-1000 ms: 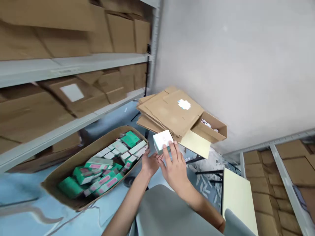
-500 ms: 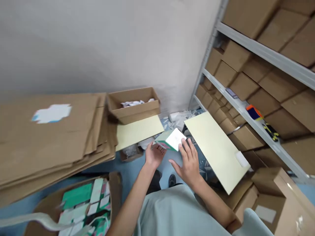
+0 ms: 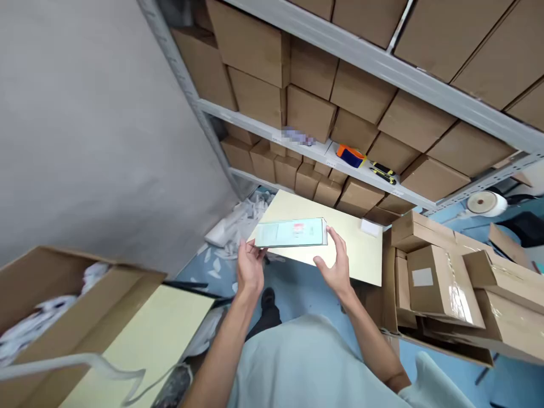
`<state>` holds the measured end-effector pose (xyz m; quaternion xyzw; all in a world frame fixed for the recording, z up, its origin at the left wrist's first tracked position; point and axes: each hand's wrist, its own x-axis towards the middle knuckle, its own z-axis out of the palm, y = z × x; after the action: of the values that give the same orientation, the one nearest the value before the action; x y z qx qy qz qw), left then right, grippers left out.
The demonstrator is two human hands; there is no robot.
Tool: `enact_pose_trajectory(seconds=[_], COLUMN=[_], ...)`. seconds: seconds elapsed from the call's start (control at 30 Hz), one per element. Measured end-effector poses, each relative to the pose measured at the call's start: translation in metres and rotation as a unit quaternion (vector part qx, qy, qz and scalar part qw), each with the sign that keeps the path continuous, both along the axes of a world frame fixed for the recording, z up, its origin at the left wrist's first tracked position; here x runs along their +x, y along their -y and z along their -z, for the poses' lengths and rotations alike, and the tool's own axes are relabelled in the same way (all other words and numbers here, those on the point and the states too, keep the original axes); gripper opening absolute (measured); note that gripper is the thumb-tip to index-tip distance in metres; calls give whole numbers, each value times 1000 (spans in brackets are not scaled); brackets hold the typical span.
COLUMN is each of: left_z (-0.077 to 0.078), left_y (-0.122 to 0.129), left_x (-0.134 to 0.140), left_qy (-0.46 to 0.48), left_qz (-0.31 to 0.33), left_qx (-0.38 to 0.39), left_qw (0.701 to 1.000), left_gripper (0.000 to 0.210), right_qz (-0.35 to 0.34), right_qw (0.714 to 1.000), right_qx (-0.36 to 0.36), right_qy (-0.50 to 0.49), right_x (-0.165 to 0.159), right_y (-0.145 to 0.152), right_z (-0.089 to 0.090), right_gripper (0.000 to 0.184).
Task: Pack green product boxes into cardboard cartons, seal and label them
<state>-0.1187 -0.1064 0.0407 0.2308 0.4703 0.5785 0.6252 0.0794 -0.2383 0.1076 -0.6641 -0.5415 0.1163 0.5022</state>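
Pale box (image 3: 289, 233) held near tabletop (image 3: 340, 258); left end grasped by fingers of left hand (image 3: 250, 267), right end touched by loosely spread fingers of right hand (image 3: 339, 269).

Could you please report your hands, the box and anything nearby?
Left hand holding pale box; right hand at its right end, thumb clear; cream tabletop beyond.

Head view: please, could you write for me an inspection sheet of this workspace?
Surface: pale yellow tabletop, small white block on it.
Job's things: pale green box, seen against the tabletop.
Clutter: white scraps on the blue floor.
Grips: left grip holds the box's left end; right grip at its right end, thumb apart.
Cables: white cord-like strip, lower left; cannot tell whether a cable.
Surroundings: grey shelves with brown cartons; grey wall.
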Motion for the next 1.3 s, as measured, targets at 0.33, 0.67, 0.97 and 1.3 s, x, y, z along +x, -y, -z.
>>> enact_pose_trajectory(seconds=[0.33,0.67,0.97,1.3], left_z=[-9,82,157,209], left_y=[-77,-119,-152,-166], left_x=[4,38,60,55], left_qy=[-212,-195,-320,-408], left_qz=[164,210,271,387], left_qx=[119,-3,-171,-240], left_qw=[956,958,892,791], left_gripper=[62,46,48,32], right_qz=[177,215,171,110], right_qw=[952,939,893,851], right_qx=[-73,-135,-246,-353], right_qy=[-238,-231,-336,-371], right_x=[-14,23,81,118], right_y=[-46,-91,-152,-199], right_z=[31,91,187,264], right_gripper=[91,94,80,46])
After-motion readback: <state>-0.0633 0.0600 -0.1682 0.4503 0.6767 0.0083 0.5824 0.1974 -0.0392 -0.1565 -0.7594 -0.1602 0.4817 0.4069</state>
